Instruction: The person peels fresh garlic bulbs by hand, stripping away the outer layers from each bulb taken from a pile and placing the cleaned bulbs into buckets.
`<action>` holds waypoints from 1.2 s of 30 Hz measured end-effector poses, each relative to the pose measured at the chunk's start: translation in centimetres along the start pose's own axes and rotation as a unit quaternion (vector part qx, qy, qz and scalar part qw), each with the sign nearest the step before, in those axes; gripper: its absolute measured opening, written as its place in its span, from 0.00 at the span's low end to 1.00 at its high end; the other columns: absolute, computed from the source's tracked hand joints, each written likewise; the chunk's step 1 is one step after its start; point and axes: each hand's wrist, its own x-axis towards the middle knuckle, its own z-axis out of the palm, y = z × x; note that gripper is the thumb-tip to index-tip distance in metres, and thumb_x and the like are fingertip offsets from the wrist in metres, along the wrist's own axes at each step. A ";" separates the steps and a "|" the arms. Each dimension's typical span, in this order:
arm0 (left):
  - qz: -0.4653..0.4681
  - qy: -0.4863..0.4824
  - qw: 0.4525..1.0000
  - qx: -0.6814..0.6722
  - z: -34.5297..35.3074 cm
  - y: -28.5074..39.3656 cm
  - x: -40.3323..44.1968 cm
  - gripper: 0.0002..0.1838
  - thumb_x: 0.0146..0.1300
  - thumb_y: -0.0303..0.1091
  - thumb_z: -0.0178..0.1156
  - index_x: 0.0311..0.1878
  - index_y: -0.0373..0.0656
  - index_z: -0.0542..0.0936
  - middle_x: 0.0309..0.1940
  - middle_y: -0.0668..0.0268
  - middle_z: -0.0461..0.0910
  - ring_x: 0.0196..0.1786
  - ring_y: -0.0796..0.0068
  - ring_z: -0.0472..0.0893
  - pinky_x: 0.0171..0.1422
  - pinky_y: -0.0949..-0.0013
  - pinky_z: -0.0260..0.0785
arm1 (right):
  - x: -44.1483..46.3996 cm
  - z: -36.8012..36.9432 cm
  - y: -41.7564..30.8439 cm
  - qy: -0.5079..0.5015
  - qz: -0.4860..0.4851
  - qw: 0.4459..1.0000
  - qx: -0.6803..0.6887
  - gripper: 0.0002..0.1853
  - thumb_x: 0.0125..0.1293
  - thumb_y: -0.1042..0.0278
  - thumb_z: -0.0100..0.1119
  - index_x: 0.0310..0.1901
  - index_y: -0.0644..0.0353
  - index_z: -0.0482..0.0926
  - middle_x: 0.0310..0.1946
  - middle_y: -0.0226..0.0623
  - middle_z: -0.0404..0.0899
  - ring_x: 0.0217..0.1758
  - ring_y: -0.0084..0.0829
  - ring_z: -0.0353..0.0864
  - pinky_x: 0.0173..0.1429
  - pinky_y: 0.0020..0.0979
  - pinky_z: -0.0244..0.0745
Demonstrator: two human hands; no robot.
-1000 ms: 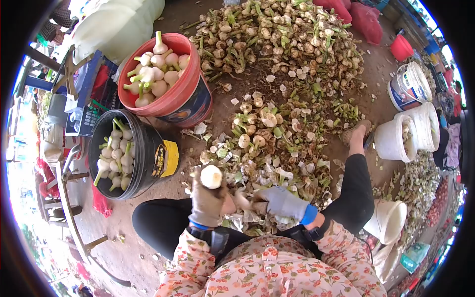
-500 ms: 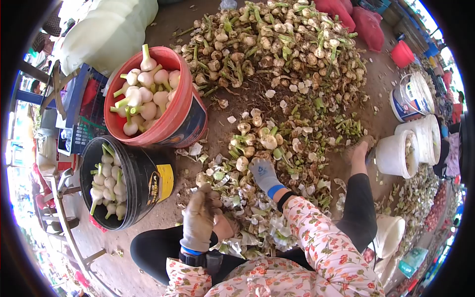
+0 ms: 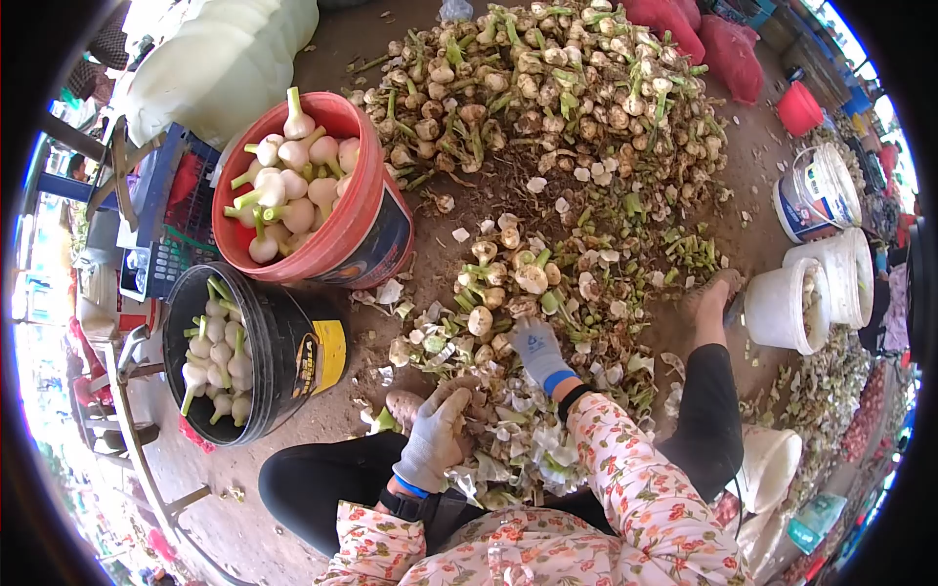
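My left hand (image 3: 435,444), in a pale, dirty glove, is low over the peel scraps (image 3: 528,444), beside a bare foot. Its fingers are curled together; whatever they hold is hidden. Further forward, my right hand (image 3: 539,354), gloved with a blue cuff, reaches down to the small group of garlic bulbs (image 3: 531,277). Its fingertips are bunched at the lower edge of the group, and what they grip is unclear. To the left, peeled bulbs with stems fill a red bucket (image 3: 376,234) and a black bucket (image 3: 283,366).
A large heap of untrimmed garlic (image 3: 557,88) lies at the front. White buckets (image 3: 777,308) stand on the right, near a red tub (image 3: 799,107) and red sacks (image 3: 731,59). A blue crate (image 3: 161,215) and a wooden frame (image 3: 137,430) are on the left.
The peeled bulb seen in my left hand a second ago is gone from it. That hand has since lowered toward the scraps, while my right hand has reached forward to the small bulb group.
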 end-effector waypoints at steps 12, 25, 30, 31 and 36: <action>0.015 0.014 0.997 0.069 2.2 -3.7 2.0 0.19 0.65 0.34 0.57 0.57 0.35 0.73 0.39 0.69 0.77 0.30 0.86 0.70 0.31 0.82 0.61 | -6.8 1.3 3.1 0.098 0.237 0.796 0.548 0.12 0.62 0.64 0.57 0.45 0.59 0.80 0.35 0.41 0.82 0.35 0.41 0.79 0.41 0.36 0.73; -0.030 0.007 0.999 0.020 -0.2 -6.4 3.3 0.16 0.65 0.33 0.56 0.53 0.35 0.74 0.30 0.71 0.76 0.26 0.87 0.69 0.27 0.82 0.58 | -2.2 2.8 2.9 -0.050 0.136 0.939 0.312 0.25 0.60 0.66 0.58 0.61 0.49 0.68 0.43 0.48 0.78 0.49 0.49 0.78 0.50 0.44 0.73; 0.177 0.003 0.971 0.163 1.3 -7.5 4.9 0.30 0.58 0.32 0.64 0.62 0.33 0.67 0.52 0.58 0.73 0.51 0.74 0.73 0.51 0.74 0.69 | -8.0 -3.2 -0.3 -0.108 0.076 0.420 0.898 0.23 0.66 0.65 0.54 0.61 0.60 0.65 0.44 0.43 0.79 0.49 0.38 0.80 0.50 0.34 0.75; 0.192 -0.016 0.975 0.114 2.0 -7.9 4.8 0.32 0.56 0.32 0.66 0.63 0.34 0.66 0.55 0.57 0.71 0.54 0.73 0.72 0.56 0.72 0.68 | -9.5 -4.8 -1.9 -0.118 0.038 0.348 0.929 0.23 0.67 0.64 0.54 0.61 0.61 0.64 0.45 0.41 0.78 0.49 0.35 0.79 0.50 0.32 0.75; 0.263 -0.014 0.952 0.155 3.1 -5.5 2.1 0.35 0.46 0.28 0.72 0.60 0.36 0.70 0.58 0.56 0.69 0.59 0.65 0.72 0.62 0.67 0.65 | -12.9 -10.9 -2.7 0.060 0.040 0.580 0.811 0.27 0.68 0.53 0.54 0.59 0.67 0.65 0.46 0.36 0.76 0.44 0.25 0.76 0.51 0.28 0.72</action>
